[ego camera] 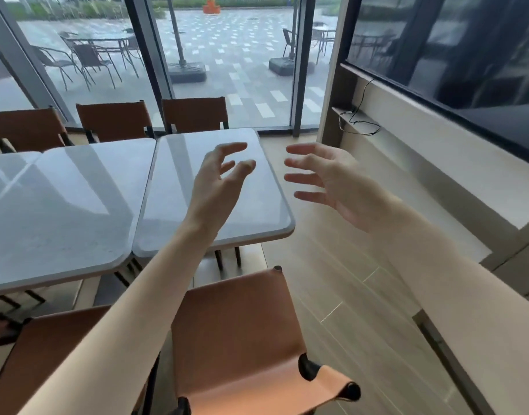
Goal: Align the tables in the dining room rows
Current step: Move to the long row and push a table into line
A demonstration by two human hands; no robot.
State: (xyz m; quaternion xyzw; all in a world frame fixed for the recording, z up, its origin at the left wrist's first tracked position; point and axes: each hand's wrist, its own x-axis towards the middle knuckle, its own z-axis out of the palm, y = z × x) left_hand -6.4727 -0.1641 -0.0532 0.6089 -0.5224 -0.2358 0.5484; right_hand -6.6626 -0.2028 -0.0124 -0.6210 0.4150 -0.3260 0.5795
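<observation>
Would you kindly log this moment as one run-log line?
left hand: open, above end table | right hand: open, beside it | tables: abutting, untouched

A brown leather chair (242, 333) stands nearest, with a second one (47, 354) just to its left. Three more brown chairs (194, 113) line the far side, backs to the glass wall (86, 55). Beyond the glass, on a paved patio, stand metal chairs (89, 59) around a table and two parasol bases (187, 70). On the right, a black cable (359, 121) lies on a pale ledge below a dark window (466, 49). The floor (347, 280) is light wood planks.
</observation>
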